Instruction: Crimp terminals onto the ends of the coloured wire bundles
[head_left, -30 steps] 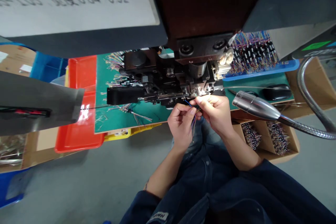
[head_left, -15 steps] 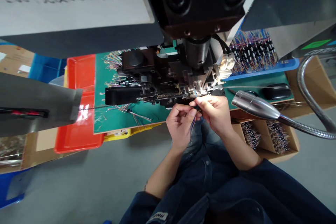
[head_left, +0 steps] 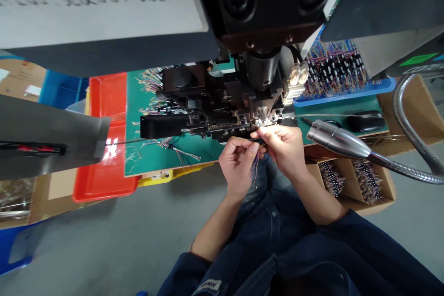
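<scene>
Both hands work close together at the front of a crimping machine. My left hand is closed around a small bundle of thin coloured wires, whose loose ends hang below the fingers. Beside it, my right hand pinches a wire of the same bundle between thumb and forefinger, just in front of the machine's metal tooling. The wire tips near the tooling are too small to make out. A terminal strip runs in from the left toward the machine.
More wire bundles lie on the green mat. Red trays stand left, and a blue tray of wired connectors sits back right. A lamp head on a flexible neck and a cardboard box of wire bundles are at right.
The hands stay almost in place. The hanging wires below my left hand have spread and show more. The view has shifted slightly.
</scene>
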{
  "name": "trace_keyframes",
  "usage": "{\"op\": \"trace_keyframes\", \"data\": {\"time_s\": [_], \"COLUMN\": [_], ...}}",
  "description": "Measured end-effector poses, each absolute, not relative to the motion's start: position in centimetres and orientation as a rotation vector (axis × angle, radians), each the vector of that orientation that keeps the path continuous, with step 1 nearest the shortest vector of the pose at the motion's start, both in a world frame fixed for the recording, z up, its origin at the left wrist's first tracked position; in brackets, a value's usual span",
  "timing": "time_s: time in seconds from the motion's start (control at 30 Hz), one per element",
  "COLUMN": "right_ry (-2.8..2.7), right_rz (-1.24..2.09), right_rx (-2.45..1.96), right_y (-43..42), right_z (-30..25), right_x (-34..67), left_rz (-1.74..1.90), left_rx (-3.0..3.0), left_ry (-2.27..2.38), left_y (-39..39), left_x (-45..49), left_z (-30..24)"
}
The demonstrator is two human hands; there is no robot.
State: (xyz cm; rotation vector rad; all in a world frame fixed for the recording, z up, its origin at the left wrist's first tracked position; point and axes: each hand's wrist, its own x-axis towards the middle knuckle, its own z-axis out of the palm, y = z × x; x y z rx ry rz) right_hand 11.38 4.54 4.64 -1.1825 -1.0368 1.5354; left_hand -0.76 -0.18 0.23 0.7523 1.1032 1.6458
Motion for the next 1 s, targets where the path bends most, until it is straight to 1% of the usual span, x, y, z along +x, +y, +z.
{"op": "trace_keyframes", "data": {"time_s": [0.3,0.47,0.57,0.67,0.83,0.93,1.0], "right_ry": [-1.159,-1.197,-1.31,-1.443,-1.475,-1.506,-1.429], "right_rz": [1.475,1.401,1.439,1.435,1.238,1.095,0.925], "right_rx": [-1.135,-1.11,-1.111,-1.089,-1.217,-1.317,-1.471], "right_y": [4.1,1.2,-1.5,-4.2,-7.2,-8.2,-8.4], "right_z": [4.9,1.8,-0.1,-0.4,0.2,-0.1,-0.1], "right_x": [12.4,15.5,16.5,15.8,15.4,18.8,22.6], "left_rz": [1.627,1.645,1.655,1.652,1.689,1.61,1.55], "left_rx": [0.792,0.799,0.814,0.861,0.988,1.105,1.173], "left_ry": [1.061,1.012,1.008,1.039,1.039,1.019,1.005], "left_y": [-0.3,-0.5,-0.9,-1.5,-2.6,-3.5,-4.2], "left_x": [-0.8,-0.6,-0.1,0.8,2.5,3.3,3.7], "left_z": [0.7,1.6,2.0,2.5,2.9,2.6,2.3]}}
